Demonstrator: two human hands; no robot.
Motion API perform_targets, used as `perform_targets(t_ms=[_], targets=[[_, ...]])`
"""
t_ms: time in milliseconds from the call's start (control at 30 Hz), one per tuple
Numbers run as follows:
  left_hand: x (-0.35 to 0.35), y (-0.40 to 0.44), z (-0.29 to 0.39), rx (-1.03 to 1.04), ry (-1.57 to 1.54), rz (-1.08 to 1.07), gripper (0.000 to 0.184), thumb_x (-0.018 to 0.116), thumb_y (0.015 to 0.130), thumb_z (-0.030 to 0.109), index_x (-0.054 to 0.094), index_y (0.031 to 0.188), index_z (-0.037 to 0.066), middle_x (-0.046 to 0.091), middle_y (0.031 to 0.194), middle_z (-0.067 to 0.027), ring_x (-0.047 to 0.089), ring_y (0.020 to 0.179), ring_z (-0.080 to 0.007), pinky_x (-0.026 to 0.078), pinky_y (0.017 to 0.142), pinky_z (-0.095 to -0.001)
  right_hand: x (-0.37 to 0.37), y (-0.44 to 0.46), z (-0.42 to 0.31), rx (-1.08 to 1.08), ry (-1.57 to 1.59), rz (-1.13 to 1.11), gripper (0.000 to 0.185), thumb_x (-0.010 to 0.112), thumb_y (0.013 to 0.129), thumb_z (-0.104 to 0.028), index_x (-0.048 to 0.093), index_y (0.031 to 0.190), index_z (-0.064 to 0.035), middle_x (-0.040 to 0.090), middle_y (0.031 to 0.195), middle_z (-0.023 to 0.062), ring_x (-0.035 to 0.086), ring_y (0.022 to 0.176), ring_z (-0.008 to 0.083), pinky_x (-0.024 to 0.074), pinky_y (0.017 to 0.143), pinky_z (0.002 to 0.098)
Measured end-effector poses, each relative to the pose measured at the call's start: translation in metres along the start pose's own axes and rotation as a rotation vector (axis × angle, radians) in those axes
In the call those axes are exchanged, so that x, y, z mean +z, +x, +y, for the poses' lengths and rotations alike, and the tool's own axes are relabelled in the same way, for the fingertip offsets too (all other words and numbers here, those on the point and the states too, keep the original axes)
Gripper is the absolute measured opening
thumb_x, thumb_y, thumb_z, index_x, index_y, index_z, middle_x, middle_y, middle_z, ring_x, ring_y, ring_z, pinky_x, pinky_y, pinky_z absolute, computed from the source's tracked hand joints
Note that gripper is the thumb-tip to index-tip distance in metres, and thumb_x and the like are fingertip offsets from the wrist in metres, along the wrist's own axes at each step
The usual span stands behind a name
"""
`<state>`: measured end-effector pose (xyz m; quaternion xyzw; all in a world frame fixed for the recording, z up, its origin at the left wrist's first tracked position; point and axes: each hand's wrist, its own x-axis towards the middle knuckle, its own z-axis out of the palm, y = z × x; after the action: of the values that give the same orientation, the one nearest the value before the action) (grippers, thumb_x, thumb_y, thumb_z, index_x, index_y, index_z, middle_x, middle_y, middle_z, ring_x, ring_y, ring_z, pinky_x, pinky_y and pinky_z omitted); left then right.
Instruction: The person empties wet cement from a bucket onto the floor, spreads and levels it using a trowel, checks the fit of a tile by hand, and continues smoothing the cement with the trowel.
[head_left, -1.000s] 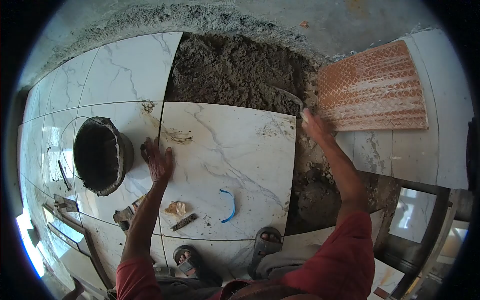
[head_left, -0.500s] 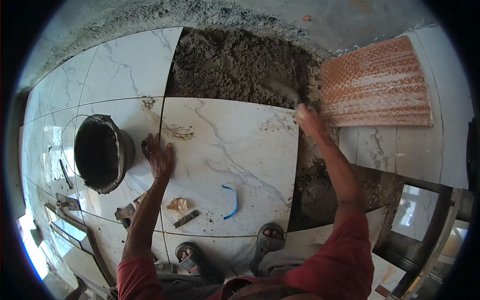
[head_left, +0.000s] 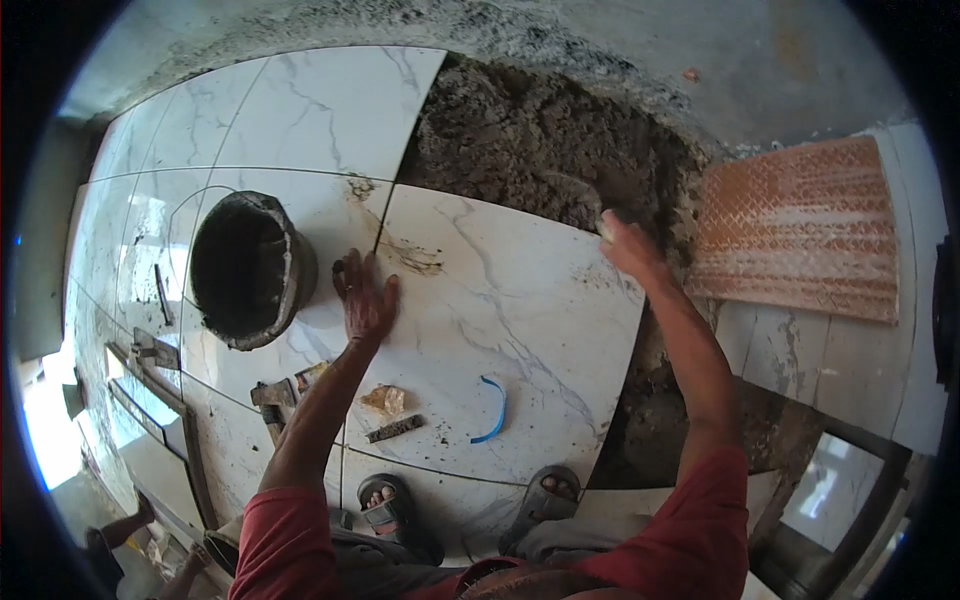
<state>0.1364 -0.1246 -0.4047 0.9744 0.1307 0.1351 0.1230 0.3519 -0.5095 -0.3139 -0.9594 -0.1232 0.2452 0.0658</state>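
Observation:
My left hand (head_left: 368, 300) rests with spread fingers on the white marbled tiles (head_left: 490, 290), just right of a black bucket (head_left: 300, 285). My right hand (head_left: 630, 248) is closed around the handle of a trowel (head_left: 575, 190), whose blade lies against the dark wet mortar (head_left: 540, 130) beyond the tile's far edge. The blade is faint against the mortar. On the tile between my arms are a curved blue strip (head_left: 499, 410), a crumpled amber piece (head_left: 385, 400) and a short dark bar (head_left: 395, 430).
A tile with its orange ribbed back up (head_left: 800, 230) lies at the right. A hammer-like tool (head_left: 272, 396) is beside my left forearm. At the lower left are a framed panel (head_left: 150, 400) and another person's limbs (head_left: 125, 528). The rough wall (head_left: 760, 80) borders the mortar.
The view has turned, so the floor and bucket appear shifted. My right hand and the trowel have moved over the mortar near the tile edge. My left hand stays flat on the tiles.

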Motion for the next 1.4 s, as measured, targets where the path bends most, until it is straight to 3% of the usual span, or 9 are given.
perform_targets(t_ms=[167, 433, 600, 900, 1000, 1067, 1200, 1267, 1400], targets=[[-0.004, 0.004, 0.003, 0.005, -0.014, -0.017, 0.057, 0.052, 0.086, 0.035, 0.039, 0.128, 0.0, 0.032, 0.137, -0.0272, 0.026, 0.129, -0.0408, 0.012, 0.108, -0.0535, -0.004, 0.018, -0.031, -0.061, 0.132, 0.061, 0.051, 0.058, 0.082, -0.02, 0.041, 0.129, -0.0115, 0.061, 0.104, 0.024, 0.058, 0.096, 0.0414, 0.0482, 0.078, 0.0492], [-0.009, 0.003, 0.001, -0.006, -0.048, -0.042, 0.058, 0.051, 0.087, 0.034, 0.036, 0.131, 0.0, 0.03, 0.137, -0.0274, 0.023, 0.13, -0.0411, 0.012, 0.108, -0.0529, -0.017, 0.032, -0.075, -0.041, -0.185, -0.086, 0.053, 0.056, 0.08, -0.018, 0.039, 0.13, -0.0133, 0.062, 0.1, 0.0226, 0.06, 0.095, 0.0403, 0.0483, 0.079, 0.0487], [-0.005, 0.006, -0.005, -0.008, -0.068, -0.07, 0.058, 0.05, 0.088, 0.034, 0.034, 0.131, -0.002, 0.027, 0.14, -0.0292, 0.022, 0.131, -0.0424, 0.008, 0.108, -0.0552, -0.019, 0.06, -0.069, -0.142, 0.035, 0.088, 0.05, 0.055, 0.085, -0.03, 0.042, 0.128, -0.0083, 0.061, 0.1, 0.0237, 0.061, 0.095, 0.0389, 0.0491, 0.078, 0.047], [-0.009, 0.008, -0.003, -0.038, -0.062, -0.139, 0.059, 0.048, 0.088, 0.035, 0.033, 0.132, -0.002, 0.024, 0.141, -0.0278, 0.018, 0.132, -0.0427, 0.007, 0.109, -0.0552, -0.058, 0.168, -0.136, -0.142, -0.079, 0.129, 0.052, 0.045, 0.092, -0.036, 0.038, 0.134, -0.0058, 0.05, 0.125, 0.0237, 0.054, 0.107, 0.0386, 0.0467, 0.084, 0.0506], [-0.012, 0.009, -0.003, -0.06, -0.071, -0.167, 0.059, 0.048, 0.088, 0.035, 0.033, 0.131, -0.002, 0.024, 0.141, -0.0277, 0.018, 0.132, -0.0424, 0.007, 0.109, -0.0552, -0.064, 0.207, -0.154, -0.091, -0.115, 0.028, 0.058, 0.04, 0.094, -0.041, 0.031, 0.14, -0.0077, 0.046, 0.13, 0.0218, 0.044, 0.122, 0.0364, 0.0401, 0.098, 0.0479], [-0.012, 0.01, -0.002, -0.061, -0.076, -0.186, 0.058, 0.047, 0.088, 0.034, 0.034, 0.131, -0.002, 0.024, 0.14, -0.0276, 0.018, 0.132, -0.0422, 0.008, 0.109, -0.0552, -0.077, 0.217, -0.178, -0.029, -0.048, 0.007, 0.046, 0.038, 0.094, -0.033, 0.044, 0.13, -0.0043, 0.054, 0.121, 0.022, 0.053, 0.109, 0.038, 0.0435, 0.089, 0.0517], [-0.012, 0.011, -0.004, -0.034, -0.064, -0.175, 0.058, 0.048, 0.088, 0.034, 0.034, 0.131, -0.002, 0.025, 0.14, -0.0276, 0.018, 0.132, -0.0425, 0.009, 0.108, -0.0554, -0.095, 0.255, -0.181, 0.119, -0.133, -0.17, 0.051, 0.034, 0.095, -0.037, 0.038, 0.136, -0.0066, 0.052, 0.121, 0.0234, 0.054, 0.108, 0.0367, 0.0468, 0.081, 0.0501], [-0.01, 0.008, -0.006, -0.023, -0.071, -0.185, 0.058, 0.048, 0.088, 0.034, 0.035, 0.131, -0.002, 0.025, 0.14, -0.0276, 0.018, 0.132, -0.0427, 0.009, 0.108, -0.0554, -0.118, 0.244, -0.164, 0.222, -0.07, -0.285, 0.05, 0.035, 0.095, -0.037, 0.041, 0.132, -0.0032, 0.059, 0.102, 0.0209, 0.059, 0.082, 0.0312, 0.0441, 0.063, 0.049], [-0.008, 0.008, -0.003, -0.007, -0.05, -0.143, 0.059, 0.048, 0.088, 0.036, 0.035, 0.131, -0.001, 0.024, 0.141, -0.0283, 0.018, 0.133, -0.0421, 0.007, 0.109, -0.0555, -0.129, 0.213, -0.078, 0.327, 0.058, -0.276, 0.049, 0.037, 0.095, -0.035, 0.04, 0.129, 0.0007, 0.059, 0.089, 0.0181, 0.055, 0.065, 0.0264, 0.041, 0.057, 0.0484]])
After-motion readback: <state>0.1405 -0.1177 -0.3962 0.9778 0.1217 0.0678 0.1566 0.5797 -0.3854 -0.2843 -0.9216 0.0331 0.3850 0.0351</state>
